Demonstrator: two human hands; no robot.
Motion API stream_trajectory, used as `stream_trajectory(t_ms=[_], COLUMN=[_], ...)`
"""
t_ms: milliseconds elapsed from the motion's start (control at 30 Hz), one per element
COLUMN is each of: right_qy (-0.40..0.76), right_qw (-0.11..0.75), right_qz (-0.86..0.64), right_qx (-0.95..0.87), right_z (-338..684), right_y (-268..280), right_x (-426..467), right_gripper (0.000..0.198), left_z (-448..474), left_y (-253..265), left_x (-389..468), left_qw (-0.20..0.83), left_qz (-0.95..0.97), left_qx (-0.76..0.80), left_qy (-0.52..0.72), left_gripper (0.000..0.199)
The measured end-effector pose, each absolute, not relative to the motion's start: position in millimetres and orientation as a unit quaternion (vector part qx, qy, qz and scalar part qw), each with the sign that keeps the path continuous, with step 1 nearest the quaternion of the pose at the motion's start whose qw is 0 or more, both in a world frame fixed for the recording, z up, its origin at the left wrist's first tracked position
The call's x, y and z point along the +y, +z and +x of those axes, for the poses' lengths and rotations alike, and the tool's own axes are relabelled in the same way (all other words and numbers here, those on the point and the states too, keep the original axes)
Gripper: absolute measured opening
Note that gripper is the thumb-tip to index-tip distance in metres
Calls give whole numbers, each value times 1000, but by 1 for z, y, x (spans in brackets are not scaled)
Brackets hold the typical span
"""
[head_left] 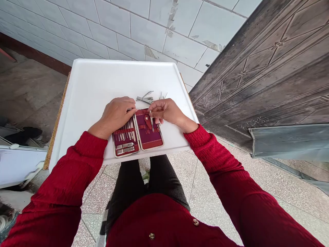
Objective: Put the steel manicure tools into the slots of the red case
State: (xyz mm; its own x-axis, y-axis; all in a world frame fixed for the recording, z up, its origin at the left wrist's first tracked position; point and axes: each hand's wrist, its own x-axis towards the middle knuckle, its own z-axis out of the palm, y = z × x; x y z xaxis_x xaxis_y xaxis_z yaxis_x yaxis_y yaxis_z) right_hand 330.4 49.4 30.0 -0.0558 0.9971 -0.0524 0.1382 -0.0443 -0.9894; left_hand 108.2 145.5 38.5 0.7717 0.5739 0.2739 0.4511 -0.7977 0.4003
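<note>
An open manicure case (151,142) with a dark red lining lies near the front edge of the white table. My left hand (117,111) grips the top edge of its left half, thumb and fingers closed round the rim. Between thumb and fingers, my right hand (167,111) pinches a slim metal tool (151,125), its tip pointing down over the right half; its exact kind is unclear. Two nail clippers (125,148) and several thin tools (125,133) sit in the left half. Beside the right hand's tool is a red snap strap (147,120).
Beyond the case, a metal nipper-like tool (146,99) lies on the white tabletop (123,77). More thin metal tips (163,95) show behind my right hand. A tiled wall (144,29) stands behind the table, a dark carved panel (257,68) to the right.
</note>
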Motion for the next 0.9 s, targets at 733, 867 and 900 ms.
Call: stream_trajectory(t_ms=[733, 867, 900], right_qy=[393, 381, 384], right_qw=[459, 465, 466], right_qz=[-566, -568, -567], right_qx=[-560, -562, -561], right_z=[334, 331, 330], right_y=[21, 19, 19], right_x=[54, 54, 54], right_gripper=[25, 24, 24], left_z=[114, 118, 118], left_y=[30, 31, 31], left_x=[141, 140, 139], left_qw=[167, 164, 169], left_qz=[899, 891, 889], left_qx=[332, 353, 356], left_qy=[234, 235, 233], left_gripper=[25, 24, 24])
